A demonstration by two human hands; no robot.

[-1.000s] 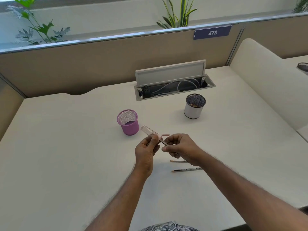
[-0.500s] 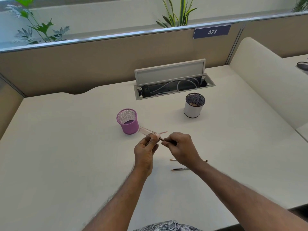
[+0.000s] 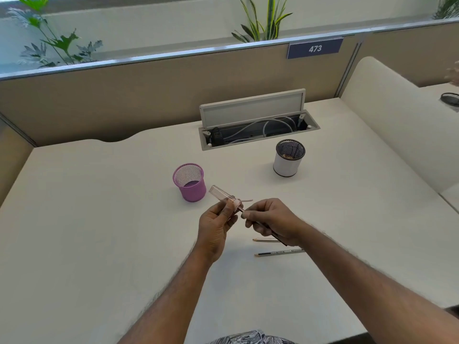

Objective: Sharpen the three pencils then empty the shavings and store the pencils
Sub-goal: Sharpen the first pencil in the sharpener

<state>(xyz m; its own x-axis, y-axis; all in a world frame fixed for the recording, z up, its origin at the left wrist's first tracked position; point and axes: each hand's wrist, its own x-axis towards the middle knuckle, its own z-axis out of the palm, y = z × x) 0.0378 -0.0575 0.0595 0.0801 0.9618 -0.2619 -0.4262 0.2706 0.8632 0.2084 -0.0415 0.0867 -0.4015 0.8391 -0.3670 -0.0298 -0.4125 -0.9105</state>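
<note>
sharpening step judged in hand: a pencil [image 3: 260, 225] is clenched in the right hand [image 3: 273, 220], tip pushed into the clear sharpener [image 3: 223, 196], which is grasped in the grip of the left hand [image 3: 216, 225]. both are held above the table [image 3: 87, 232], about mid-table. a thin curl of shaving [image 3: 246, 200] is seen sticking out at the sharpener mouth.

two other pencils [image 3: 278, 252] lie flat on the table just under the right wrist, toward the near edge, side by side but apart. whether they are already sharpened cannot be told for sure.

next move is judged to call for more twisting of the pencil against a steady sharpener, then swapping for one of the lying pencils if any is blunt.

containers: the pink mesh cup [image 3: 190, 182] stands upright just beyond the hands, nothing seen inside. the white cup with black mesh liner [image 3: 289, 157] stands further toward the far right, well apart; something brownish lies at its bottom, maybe shavings, too small to tell. the sharpener's clear tube looks mostly unfilled.
</note>
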